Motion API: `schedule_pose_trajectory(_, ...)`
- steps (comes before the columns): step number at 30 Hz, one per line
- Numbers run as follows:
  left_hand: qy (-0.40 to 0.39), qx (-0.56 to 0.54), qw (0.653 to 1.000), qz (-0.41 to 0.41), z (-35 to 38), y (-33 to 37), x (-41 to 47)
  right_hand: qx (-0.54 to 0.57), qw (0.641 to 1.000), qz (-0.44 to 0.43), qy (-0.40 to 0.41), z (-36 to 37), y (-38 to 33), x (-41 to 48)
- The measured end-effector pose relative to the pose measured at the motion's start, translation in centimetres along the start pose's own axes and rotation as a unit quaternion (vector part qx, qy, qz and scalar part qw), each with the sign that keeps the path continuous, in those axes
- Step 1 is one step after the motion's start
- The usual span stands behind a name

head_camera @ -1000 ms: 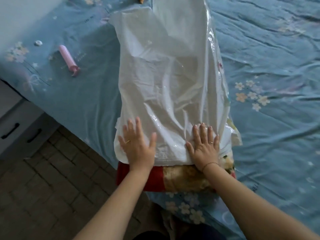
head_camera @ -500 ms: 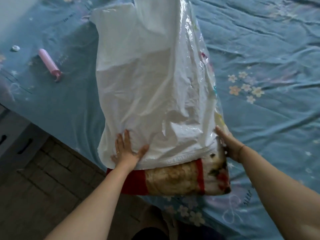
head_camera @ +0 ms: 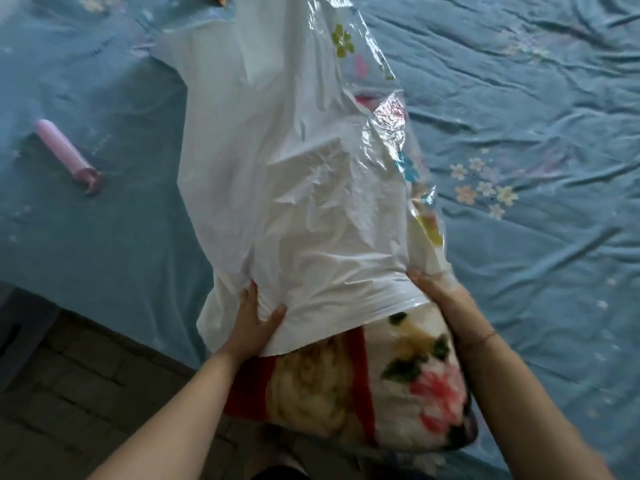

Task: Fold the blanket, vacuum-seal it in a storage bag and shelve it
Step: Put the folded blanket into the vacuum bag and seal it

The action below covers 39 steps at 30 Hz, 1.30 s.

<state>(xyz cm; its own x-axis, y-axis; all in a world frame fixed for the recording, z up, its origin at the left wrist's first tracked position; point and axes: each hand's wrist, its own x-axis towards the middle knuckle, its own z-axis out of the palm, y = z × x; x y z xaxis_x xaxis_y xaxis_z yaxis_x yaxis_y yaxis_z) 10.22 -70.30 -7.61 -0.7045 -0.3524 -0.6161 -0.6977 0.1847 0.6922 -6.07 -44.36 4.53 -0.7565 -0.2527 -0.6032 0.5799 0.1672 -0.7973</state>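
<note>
Head camera looks down on a bed (head_camera: 519,116) with a blue flowered sheet, where a folded blanket (head_camera: 398,386) in red, cream and floral print sits at the near edge, its far part already inside a white and clear bag (head_camera: 294,168) and its near end sticking out of the mouth; the left hand (head_camera: 254,323) pinches the bag's rim, thumb on top and fingers tucked into a fold of plastic; the right hand (head_camera: 440,299) lies along the blanket's side at the rim, fingertips lost under the plastic, so whether they grip cannot be told; the step in hand looks like bagging, well short of sealing; the next move probably calls for drawing the rim evenly toward the person on both sides until the blanket is covered; a pink pump (head_camera: 64,150) lies well apart on the left.
</note>
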Motion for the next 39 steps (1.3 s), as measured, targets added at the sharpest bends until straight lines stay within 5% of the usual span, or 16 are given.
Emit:
schedule_pose_trajectory(9, -0.110, 0.001, 0.993, 0.033, -0.6, 4.0, 2.9, 0.043, 0.993, 0.000, 0.105, 1.9, -4.3, -5.4)
schedule_pose_trajectory(18, -0.272, 0.070, 0.954, 0.108, 9.4, 15.5, 7.2, 0.070, 0.953, -0.094, 0.280, -4.9, -7.2, -8.6)
schedule_pose_trajectory(21, -0.225, 0.126, 0.958, 0.128, 9.7, 18.7, 8.2, 0.028, 0.930, -0.133, 0.340, -4.6, -9.0, -6.7)
schedule_pose_trajectory(24, -0.192, -0.034, 0.967, 0.164, 5.4, 22.4, 7.9, 0.006, 0.916, -0.170, 0.365, -0.8, -9.0, -3.9)
schedule_pose_trajectory(26, -0.251, -0.167, 0.936, 0.183, 1.2, 24.4, 7.0, -0.024, 0.916, -0.165, 0.366, 2.7, -8.4, -1.8)
schedule_pose_trajectory(28, -0.267, -0.101, 0.930, 0.232, -2.9, 25.7, 6.1, -0.076, 0.918, -0.159, 0.356, 6.7, -8.1, -0.1)
schedule_pose_trajectory(31, -0.172, -0.013, 0.960, 0.219, -8.1, 25.2, 6.7, -0.198, 0.925, -0.156, 0.284, 13.7, -7.5, 2.2)
schedule_pose_trajectory(35, -0.035, -0.007, 0.986, 0.163, -14.1, 21.2, 9.1, -0.493, 0.865, -0.062, 0.072, 21.3, -4.0, 3.7)
schedule_pose_trajectory(37, 0.051, 0.037, 0.992, 0.111, -16.4, 19.2, 10.1, -0.478, 0.875, -0.070, -0.018, 22.6, -2.1, 3.2)
schedule_pose_trajectory(39, 0.161, 0.118, 0.974, 0.103, -17.6, 17.8, 10.6, -0.430, 0.878, -0.206, 0.051, 21.6, -0.5, 3.1)
